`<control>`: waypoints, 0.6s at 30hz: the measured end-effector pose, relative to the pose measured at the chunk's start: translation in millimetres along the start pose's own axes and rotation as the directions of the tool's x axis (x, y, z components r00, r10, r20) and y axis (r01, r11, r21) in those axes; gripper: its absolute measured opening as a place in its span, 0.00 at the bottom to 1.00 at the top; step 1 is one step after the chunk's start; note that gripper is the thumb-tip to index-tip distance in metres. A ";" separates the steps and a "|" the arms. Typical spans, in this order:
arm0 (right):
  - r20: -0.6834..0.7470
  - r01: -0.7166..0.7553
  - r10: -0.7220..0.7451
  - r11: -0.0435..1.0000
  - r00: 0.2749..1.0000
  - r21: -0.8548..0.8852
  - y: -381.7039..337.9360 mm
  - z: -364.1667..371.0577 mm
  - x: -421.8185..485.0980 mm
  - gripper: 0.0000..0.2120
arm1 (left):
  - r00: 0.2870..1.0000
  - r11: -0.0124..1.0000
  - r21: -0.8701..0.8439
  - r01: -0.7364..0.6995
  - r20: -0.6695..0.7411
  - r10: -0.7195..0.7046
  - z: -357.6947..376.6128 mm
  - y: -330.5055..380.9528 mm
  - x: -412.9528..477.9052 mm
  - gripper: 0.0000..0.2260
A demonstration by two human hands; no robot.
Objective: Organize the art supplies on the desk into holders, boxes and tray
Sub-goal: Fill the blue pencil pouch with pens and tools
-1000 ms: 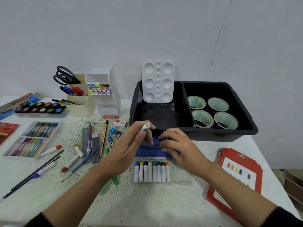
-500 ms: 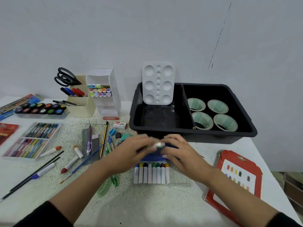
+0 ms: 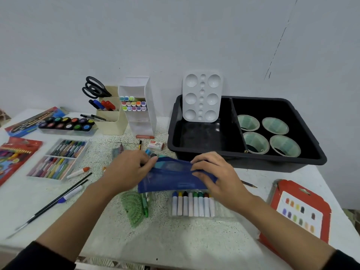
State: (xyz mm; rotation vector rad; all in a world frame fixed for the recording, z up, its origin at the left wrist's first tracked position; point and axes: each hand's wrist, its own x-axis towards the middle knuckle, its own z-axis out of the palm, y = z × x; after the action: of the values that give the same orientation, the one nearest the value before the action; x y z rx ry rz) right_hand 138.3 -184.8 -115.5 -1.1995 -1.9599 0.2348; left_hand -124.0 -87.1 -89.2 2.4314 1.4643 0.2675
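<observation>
A blue pouch (image 3: 171, 178) lies at the middle of the desk, just in front of the black tray (image 3: 253, 160). My left hand (image 3: 126, 170) grips its upper left edge and my right hand (image 3: 212, 172) grips its upper right edge, so the pouch is held between both. A clear case of paint sticks (image 3: 192, 204) with coloured caps lies directly below the pouch. A green protractor (image 3: 134, 209) and a green pen (image 3: 145, 205) rest under my left wrist.
The black tray holds a white palette (image 3: 202, 98) and several tape rolls (image 3: 266, 135). A cream holder (image 3: 110, 117) with scissors, a white marker holder (image 3: 140, 108), paint pots (image 3: 66, 122), crayon boxes (image 3: 58, 158), brushes (image 3: 58, 199) and a red card (image 3: 300, 213) surround the hands.
My left hand brought the white-tipped stick down to the pouch; the stick is no longer visible. Both hands now hold the pouch's top edge, and the pouch is spread wider.
</observation>
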 end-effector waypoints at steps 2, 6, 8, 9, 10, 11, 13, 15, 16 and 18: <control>-0.018 0.020 -0.020 1.000 1.000 0.024 -9.3 6.0 13.4 0.04 | 0.997 0.996 -0.083 -0.023 -0.079 0.017 -15.8 -9.6 -1.7 0.26; -0.038 0.053 -0.051 0.997 0.998 0.062 -24.0 23.4 39.4 0.04 | 0.977 0.965 -0.252 -0.069 -0.215 0.014 -49.3 -33.2 -10.8 0.07; -0.024 0.054 -0.052 0.996 0.998 0.071 -30.3 35.7 49.9 0.04 | 0.986 0.956 -0.287 -0.062 -0.164 0.015 -54.7 -53.7 -14.9 0.12; -0.011 0.051 -0.050 0.996 0.999 0.072 -33.3 43.1 54.1 0.04 | 0.992 0.955 -0.292 -0.050 -0.126 0.013 -55.1 -65.1 -16.9 0.14; 0.004 0.049 -0.050 0.996 0.999 0.071 -36.0 50.8 58.1 0.04 | 0.995 0.960 -0.277 -0.040 -0.097 0.013 -54.8 -76.2 -18.8 0.16; 0.018 0.050 -0.051 0.996 0.999 0.067 -38.8 58.6 61.8 0.04 | 0.996 0.966 -0.254 -0.042 -0.083 0.021 -54.1 -86.7 -20.9 0.17; 0.036 0.043 -0.045 0.997 0.998 0.058 -44.2 72.5 68.8 0.04 | 0.994 0.968 -0.241 -0.070 -0.098 0.048 -52.5 -104.0 -24.3 0.19; 0.035 -0.042 0.038 0.991 0.999 0.128 -51.1 81.8 74.4 0.08 | 0.984 0.953 -0.277 -0.124 -0.156 0.083 -49.9 -118.0 -28.1 0.20; 0.025 -0.106 0.103 0.975 0.994 0.195 -54.9 84.8 75.8 0.11 | 0.978 0.943 -0.301 -0.143 -0.188 0.089 -48.3 -124.1 -29.6 0.20; -0.015 -0.199 0.215 0.925 0.976 0.323 -60.7 91.0 76.4 0.16 | 0.972 0.917 -0.372 -0.145 -0.229 0.060 -45.8 -135.7 -29.9 0.20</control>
State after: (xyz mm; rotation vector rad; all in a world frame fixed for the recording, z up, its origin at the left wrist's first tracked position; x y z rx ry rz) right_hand 16.0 -133.1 -101.9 -1.1811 -1.6714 0.6040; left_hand -264.6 -46.8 -92.4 2.2062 1.2194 0.7862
